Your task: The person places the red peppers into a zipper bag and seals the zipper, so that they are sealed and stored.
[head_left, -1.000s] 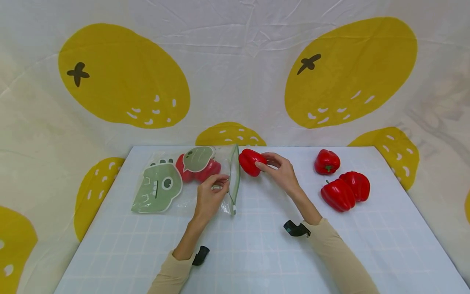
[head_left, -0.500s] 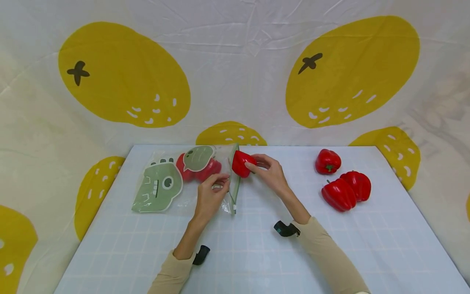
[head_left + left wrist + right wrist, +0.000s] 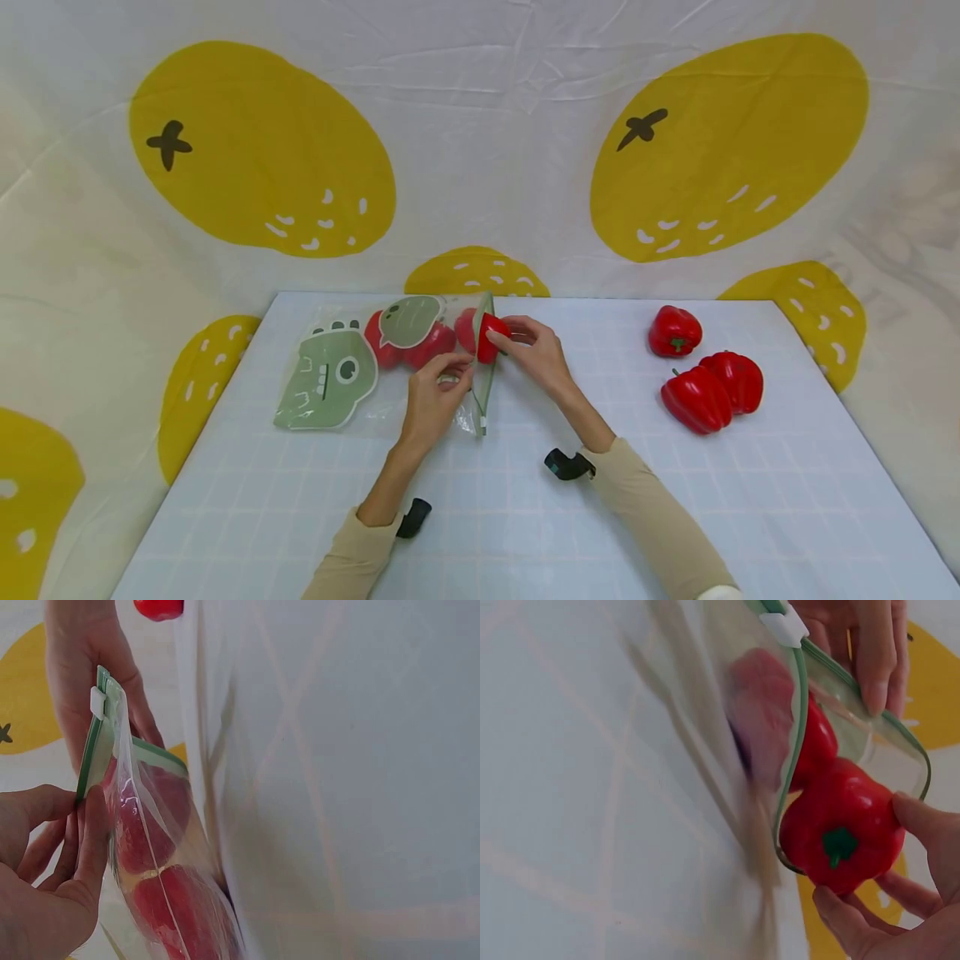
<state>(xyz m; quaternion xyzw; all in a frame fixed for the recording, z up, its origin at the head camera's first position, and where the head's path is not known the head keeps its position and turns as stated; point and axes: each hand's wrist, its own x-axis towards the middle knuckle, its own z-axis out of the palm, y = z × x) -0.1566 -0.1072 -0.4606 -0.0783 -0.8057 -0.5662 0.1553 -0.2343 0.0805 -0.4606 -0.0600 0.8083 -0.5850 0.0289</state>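
Note:
A clear zip bag point(image 3: 390, 400) with a green rim and a printed green monster lies on its side, red bell peppers point(image 3: 431, 346) showing through its plastic. My left hand point(image 3: 435, 400) pinches the green zip edge point(image 3: 91, 754) of its mouth between thumb and fingers. With thumb and fingertips my right hand point(image 3: 536, 354) grips a red bell pepper point(image 3: 847, 825), stem end toward the wrist. That pepper is partly inside the bag's mouth, its front part behind the plastic. A white slider point(image 3: 785, 627) sits on the zip.
Three more red bell peppers rest on the table's right side: one pepper point(image 3: 675, 331) at the back, and a front pepper point(image 3: 697, 402) touching another pepper point(image 3: 737, 382). A white cloth point(image 3: 495, 167) with yellow fruit prints hangs behind the table point(image 3: 487, 533).
My right hand has moved left, bringing the bell pepper from beside the bag's mouth to partly inside it. My left hand keeps its pinch on the bag's edge.

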